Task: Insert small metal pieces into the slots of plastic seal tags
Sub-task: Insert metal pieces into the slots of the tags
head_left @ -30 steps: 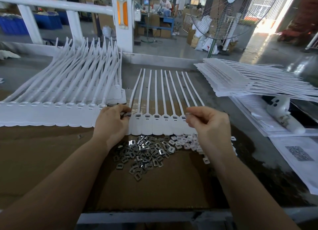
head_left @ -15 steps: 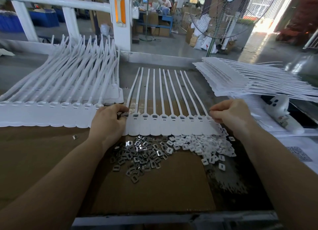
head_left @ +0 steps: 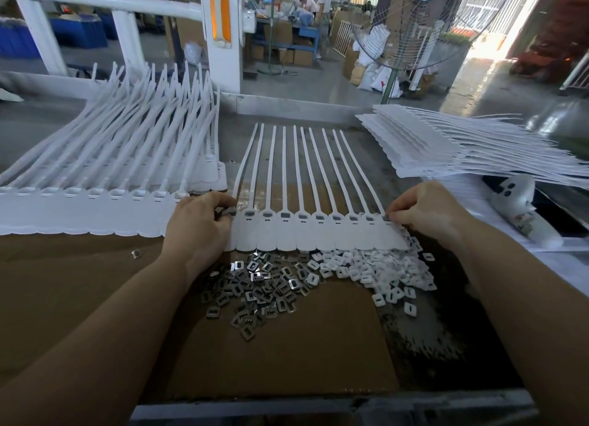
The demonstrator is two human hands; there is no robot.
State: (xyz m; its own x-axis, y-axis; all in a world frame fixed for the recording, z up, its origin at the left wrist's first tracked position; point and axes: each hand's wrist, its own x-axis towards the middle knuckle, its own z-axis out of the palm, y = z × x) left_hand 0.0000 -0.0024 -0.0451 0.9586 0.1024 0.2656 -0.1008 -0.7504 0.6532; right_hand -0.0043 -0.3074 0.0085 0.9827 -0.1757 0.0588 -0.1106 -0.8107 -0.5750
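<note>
Now, item: seal-tag strip [head_left: 318, 237] above metal pieces [head_left: 255, 285]; my right hand [head_left: 427, 212] has shifted from mid-strip to pinch its right end, left hand [head_left: 197, 228] pinching the left end—slots apparently filled.

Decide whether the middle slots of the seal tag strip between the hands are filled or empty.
Filled: the middle slots of the seal tag strip show dark metal inserts; the end slots are hidden by fingers.

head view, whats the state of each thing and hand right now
seal tag strip: flat on the cardboard, metal pieces in the middle slots
left hand: fingers curled at the strip's left end slot
right hand: pinching at the strip's right end slot
metal pieces: loose pile
white plastic pieces: loose pile
fan: spinning or not, cannot tell
</note>
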